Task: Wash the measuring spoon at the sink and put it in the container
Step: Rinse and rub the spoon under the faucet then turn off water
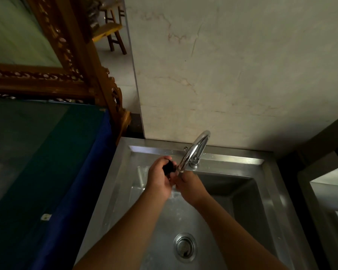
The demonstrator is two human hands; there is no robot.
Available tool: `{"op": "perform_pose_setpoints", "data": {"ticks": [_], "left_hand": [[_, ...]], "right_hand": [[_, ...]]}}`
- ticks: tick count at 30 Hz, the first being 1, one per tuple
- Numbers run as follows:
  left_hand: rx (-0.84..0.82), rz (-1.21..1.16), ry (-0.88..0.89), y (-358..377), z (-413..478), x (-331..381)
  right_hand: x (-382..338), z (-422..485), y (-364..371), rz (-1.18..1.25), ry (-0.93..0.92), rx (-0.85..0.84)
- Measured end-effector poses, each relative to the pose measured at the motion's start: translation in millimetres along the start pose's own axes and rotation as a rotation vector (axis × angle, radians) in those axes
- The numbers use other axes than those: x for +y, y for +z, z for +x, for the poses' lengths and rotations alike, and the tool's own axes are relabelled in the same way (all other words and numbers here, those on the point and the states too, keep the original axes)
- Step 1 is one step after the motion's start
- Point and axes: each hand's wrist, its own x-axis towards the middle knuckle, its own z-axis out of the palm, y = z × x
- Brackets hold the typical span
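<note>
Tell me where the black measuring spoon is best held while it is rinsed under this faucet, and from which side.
Probably by the end already wrapped in the left hand, coming from the left of the faucet. That keeps the black measuring spoon with its free end toward the spout, where the right hand can rub it. Which end is the bowl cannot be told; the hands hide most of it.

Both hands (176, 182) together, fingers curled

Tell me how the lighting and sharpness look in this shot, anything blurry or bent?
Head view: dim overall, the wall the brightest area; glare streaks along the faucet and the sink back rim; the dark spoon in the left hand loses detail in shadow; the top left corner is smeared; wide-angle bending tilts the wooden frame.
</note>
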Motion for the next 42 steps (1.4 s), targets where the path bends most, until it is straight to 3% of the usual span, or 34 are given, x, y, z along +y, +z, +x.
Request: {"op": "perform_pose_setpoints", "data": {"ticks": [3, 10, 14, 18, 21, 28, 30, 33, 38, 42], "left_hand": [[0.081, -0.011, -0.016, 9.7, 0.5, -2.2], [0.155, -0.07, -0.029, 8.9, 2.9, -7.4], [0.195, -0.039, 0.003, 3.0, 9.8, 1.7], [0.237, -0.098, 0.007, -8.1, 17.5, 17.8], [0.229, -0.127, 0.0, -10.1, 22.2, 21.9], [0.205, -0.355, -0.03, -7.5, 32.9, 25.2], [0.183, -0.41, -0.017, -9.7, 35.1, 21.0], [0.138, -0.385, -0.017, -14.7, 36.2, 12.5], [0.12, -0.327, -0.029, -14.5, 38.1, 13.9], [0.118, -0.123, -0.075, 3.2, 28.0, -9.2]], "right_hand": [[3.4, -2.2, -5.9, -0.202, -0.052, 0.018], [7.4, -15.2, -5.2, -0.199, -0.027, -0.058], [11.2, -23.1, -8.0, -0.351, 0.006, -0.14], [8.0, -37.3, -17.0, -0.107, 0.126, -0.232], [5.0, -48.0, -23.1, 0.049, 0.16, -0.206], [14.4, -34.6, -45.5, -0.272, 0.059, -0.189], [17.6, -26.1, -46.4, -0.388, 0.044, -0.274], [18.7, -13.6, -40.0, -0.486, 0.007, -0.366], [16.0, -3.1, -19.8, -0.387, 0.027, -0.258], [8.1, 6.5, -5.8, -0.215, 0.066, -0.222]]}}
